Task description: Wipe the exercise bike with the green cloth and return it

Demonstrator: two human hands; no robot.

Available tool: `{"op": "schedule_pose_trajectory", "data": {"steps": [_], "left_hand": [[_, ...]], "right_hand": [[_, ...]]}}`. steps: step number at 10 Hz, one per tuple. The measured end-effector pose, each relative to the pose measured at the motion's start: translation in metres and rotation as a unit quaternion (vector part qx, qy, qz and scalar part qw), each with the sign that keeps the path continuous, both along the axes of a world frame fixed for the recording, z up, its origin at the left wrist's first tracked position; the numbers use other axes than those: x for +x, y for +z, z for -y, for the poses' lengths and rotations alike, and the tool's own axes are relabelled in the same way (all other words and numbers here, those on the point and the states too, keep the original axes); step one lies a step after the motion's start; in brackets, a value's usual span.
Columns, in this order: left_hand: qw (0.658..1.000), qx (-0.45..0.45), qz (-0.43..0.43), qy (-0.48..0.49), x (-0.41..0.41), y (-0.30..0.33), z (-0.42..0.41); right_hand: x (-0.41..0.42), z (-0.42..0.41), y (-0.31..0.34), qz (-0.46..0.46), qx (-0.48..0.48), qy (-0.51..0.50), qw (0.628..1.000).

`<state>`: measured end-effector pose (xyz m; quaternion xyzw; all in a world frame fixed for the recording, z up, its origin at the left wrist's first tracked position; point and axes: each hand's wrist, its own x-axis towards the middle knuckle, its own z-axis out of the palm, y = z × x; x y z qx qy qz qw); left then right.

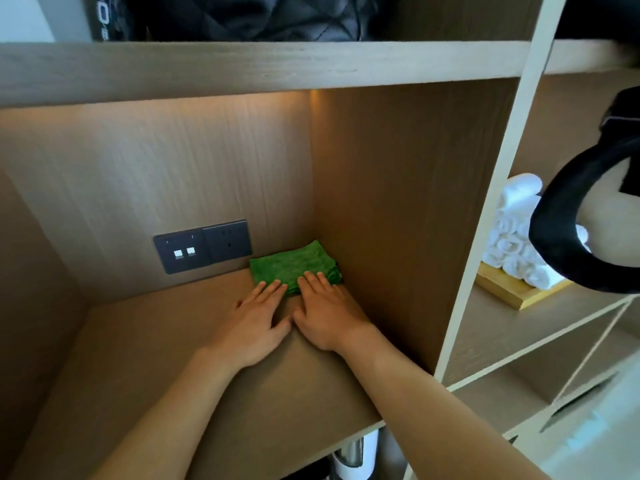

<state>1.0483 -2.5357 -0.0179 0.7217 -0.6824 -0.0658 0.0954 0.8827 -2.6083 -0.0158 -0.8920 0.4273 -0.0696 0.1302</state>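
A folded green cloth [292,266] lies in the back right corner of a wooden shelf [145,368], against the side panel. My left hand [251,322] and my right hand [327,311] lie flat side by side on the shelf with straight fingers. Their fingertips rest on the cloth's near edge. A black curved handlebar of the exercise bike [568,216] juts in at the right edge of the view.
A dark socket and switch plate [202,245] sits on the back wall left of the cloth. Rolled white towels [516,233] on a wooden tray [516,291] fill the right shelf. Dark quilted fabric [263,15] lies on the shelf above. A white appliance [356,459] stands below.
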Motion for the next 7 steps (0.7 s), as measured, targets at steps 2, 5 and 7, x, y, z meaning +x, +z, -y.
{"op": "schedule_pose_trajectory", "data": {"steps": [2,5,7], "left_hand": [[1.0,-0.01,0.002,0.014,0.0,-0.004,0.001],[0.998,-0.04,-0.012,0.055,-0.007,-0.004,-0.013],[0.993,-0.061,-0.01,0.098,-0.01,-0.008,-0.025]], "right_hand": [[0.0,0.003,0.001,0.004,0.0,0.0,1.0],[-0.006,-0.013,0.004,-0.007,-0.006,-0.011,1.0],[-0.026,-0.039,0.001,0.001,-0.009,-0.032,0.999]]}}
